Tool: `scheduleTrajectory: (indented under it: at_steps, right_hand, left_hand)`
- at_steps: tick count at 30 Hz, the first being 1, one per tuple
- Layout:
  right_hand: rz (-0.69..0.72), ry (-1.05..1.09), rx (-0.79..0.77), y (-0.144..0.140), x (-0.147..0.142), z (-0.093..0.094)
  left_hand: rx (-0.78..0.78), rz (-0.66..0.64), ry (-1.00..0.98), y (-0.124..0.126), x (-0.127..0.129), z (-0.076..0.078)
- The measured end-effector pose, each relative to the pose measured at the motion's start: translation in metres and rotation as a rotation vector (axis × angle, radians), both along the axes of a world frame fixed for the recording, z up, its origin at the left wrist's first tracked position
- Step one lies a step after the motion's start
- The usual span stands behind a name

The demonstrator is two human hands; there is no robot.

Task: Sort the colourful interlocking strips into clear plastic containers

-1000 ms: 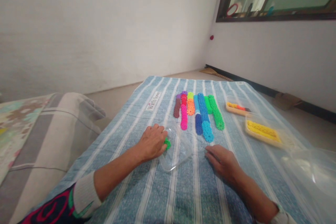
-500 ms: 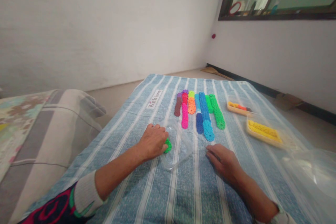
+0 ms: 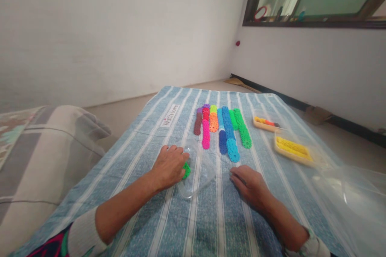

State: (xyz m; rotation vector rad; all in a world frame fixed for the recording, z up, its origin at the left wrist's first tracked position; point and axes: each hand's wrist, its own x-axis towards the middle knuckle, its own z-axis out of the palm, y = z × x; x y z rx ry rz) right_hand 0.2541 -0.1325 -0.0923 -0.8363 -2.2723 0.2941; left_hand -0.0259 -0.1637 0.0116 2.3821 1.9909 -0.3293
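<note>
My left hand [image 3: 169, 165] rests at the left edge of a clear plastic tray [image 3: 199, 172] on the blue striped cloth [image 3: 211, 225]. Its fingers are closed around a small green toothed disc [image 3: 186, 170] that peeks out beside them. My right hand [image 3: 250, 186] lies palm down on the cloth just right of the tray, fingers loosely together, holding nothing. Beyond the tray, colourful rows of stacked discs [image 3: 223, 128] lie side by side: brown, pink, orange, blue, cyan and green.
Two shallow tan trays sit at the right, one with yellow pieces [image 3: 291, 148], one with orange and red pieces [image 3: 265, 123]. A clear plastic bag [image 3: 356, 196] lies at the far right. A grey cushion [image 3: 45, 156] lies left of the cloth. Walls stand close behind.
The view has swung slightly right and down. My left hand stays at the tray's edge with the green disc; my right hand has barely moved.
</note>
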Motion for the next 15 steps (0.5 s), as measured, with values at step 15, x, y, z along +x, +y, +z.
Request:
scheduleTrajectory:
  at_steps: [15]
  right_hand:
    - [-0.381, 0.011, 0.052, 0.067, 0.032, 0.000]
  left_hand:
    - [0.069, 0.017, -0.054, 0.002, -0.010, -0.012]
